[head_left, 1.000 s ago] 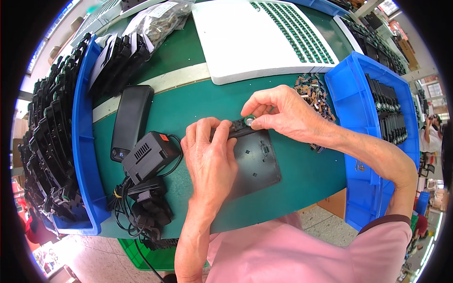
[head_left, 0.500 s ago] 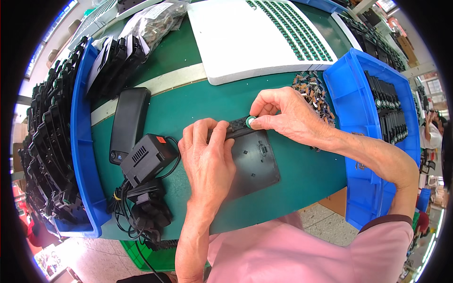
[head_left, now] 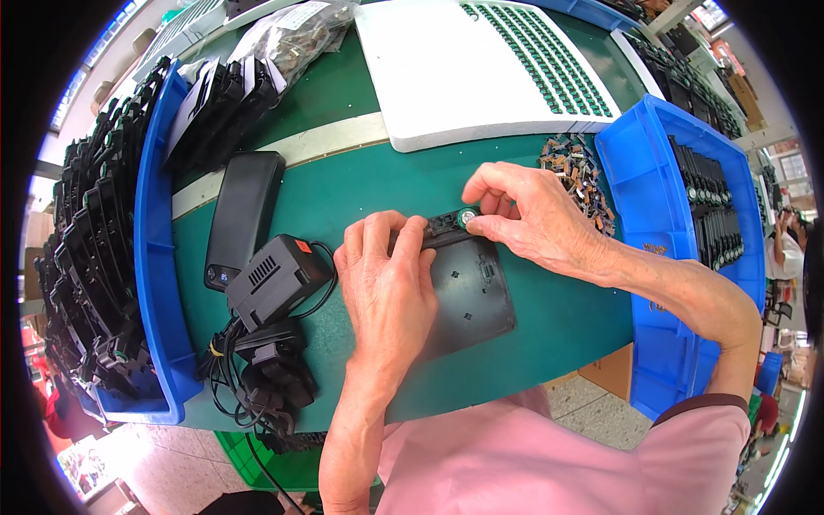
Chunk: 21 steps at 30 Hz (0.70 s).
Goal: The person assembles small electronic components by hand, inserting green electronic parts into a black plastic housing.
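My left hand (head_left: pixel 388 287) is closed on the left end of a black plastic strip-shaped housing (head_left: pixel 444 227), its fingertips bent over the top edge. Below this strip spreads a flat dark panel (head_left: pixel 470 296); whether the two are joined I cannot tell. At the strip's right end sits a small round part (head_left: pixel 467 217) with a green rim and a pale shiny centre. My right hand (head_left: pixel 536 219) pinches at that round part, the thumb tip against its edge and the fingers curled above it.
Loose small components (head_left: pixel 579 176) are heaped by the right blue bin (head_left: pixel 631 172). White foam (head_left: pixel 455 77) with rows of green parts lies at the back. To the left are a black power bank (head_left: pixel 245 219), a black boxy device (head_left: pixel 279 279) with cables, and a blue bin (head_left: pixel 154 257) of black housings.
The view has shifted slightly, so most things appear a little further right. My right fingers have lifted slightly off the round part, showing more of its face. My left hand keeps its hold.
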Each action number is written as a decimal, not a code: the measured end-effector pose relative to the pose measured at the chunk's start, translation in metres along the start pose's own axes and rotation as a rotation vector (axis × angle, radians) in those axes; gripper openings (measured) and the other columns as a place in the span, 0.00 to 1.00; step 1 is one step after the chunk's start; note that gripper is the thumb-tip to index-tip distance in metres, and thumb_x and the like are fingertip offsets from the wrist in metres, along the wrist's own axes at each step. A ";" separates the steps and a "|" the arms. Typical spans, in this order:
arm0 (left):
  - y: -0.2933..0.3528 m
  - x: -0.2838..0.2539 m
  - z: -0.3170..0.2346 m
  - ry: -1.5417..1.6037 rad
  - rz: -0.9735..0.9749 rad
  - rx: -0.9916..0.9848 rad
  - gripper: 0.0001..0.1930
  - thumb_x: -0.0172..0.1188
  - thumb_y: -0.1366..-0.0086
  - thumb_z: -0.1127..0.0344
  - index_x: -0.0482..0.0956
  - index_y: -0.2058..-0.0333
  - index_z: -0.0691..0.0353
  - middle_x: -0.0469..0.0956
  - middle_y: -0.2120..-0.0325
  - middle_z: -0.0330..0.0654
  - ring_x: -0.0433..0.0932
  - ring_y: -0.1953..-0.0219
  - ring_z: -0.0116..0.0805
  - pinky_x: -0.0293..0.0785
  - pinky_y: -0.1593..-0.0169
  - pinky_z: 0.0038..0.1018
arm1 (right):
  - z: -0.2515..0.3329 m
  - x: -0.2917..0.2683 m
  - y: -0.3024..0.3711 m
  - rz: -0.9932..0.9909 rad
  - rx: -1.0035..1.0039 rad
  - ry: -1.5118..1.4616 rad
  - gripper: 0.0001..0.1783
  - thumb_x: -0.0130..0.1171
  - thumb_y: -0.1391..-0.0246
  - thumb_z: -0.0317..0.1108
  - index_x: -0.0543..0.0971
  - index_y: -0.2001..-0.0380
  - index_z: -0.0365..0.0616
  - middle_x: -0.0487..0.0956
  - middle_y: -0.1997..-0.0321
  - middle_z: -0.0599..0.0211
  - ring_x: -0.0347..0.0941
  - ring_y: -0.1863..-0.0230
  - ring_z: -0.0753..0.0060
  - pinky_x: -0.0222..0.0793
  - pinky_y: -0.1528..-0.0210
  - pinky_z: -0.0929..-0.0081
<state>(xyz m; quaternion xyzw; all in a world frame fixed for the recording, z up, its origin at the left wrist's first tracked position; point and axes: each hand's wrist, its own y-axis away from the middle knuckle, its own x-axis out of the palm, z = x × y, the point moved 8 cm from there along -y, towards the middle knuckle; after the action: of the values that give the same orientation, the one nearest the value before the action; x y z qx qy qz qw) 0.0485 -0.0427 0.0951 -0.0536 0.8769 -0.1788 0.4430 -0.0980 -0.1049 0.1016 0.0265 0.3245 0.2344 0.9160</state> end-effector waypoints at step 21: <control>-0.003 0.002 -0.002 -0.008 0.010 0.011 0.16 0.64 0.47 0.78 0.80 0.57 0.63 0.74 0.60 0.43 0.71 0.55 0.46 0.67 0.51 0.38 | 0.012 -0.009 -0.004 -0.094 -0.359 0.175 0.09 0.61 0.53 0.22 0.82 0.66 0.36 0.81 0.69 0.54 0.80 0.65 0.53 0.74 0.63 0.62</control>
<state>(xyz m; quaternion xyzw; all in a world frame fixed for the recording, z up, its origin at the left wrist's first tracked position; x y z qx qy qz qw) 0.0453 -0.0457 0.0954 -0.0474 0.8743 -0.1812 0.4478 -0.0952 -0.1108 0.1152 -0.1729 0.3566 0.2471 0.8842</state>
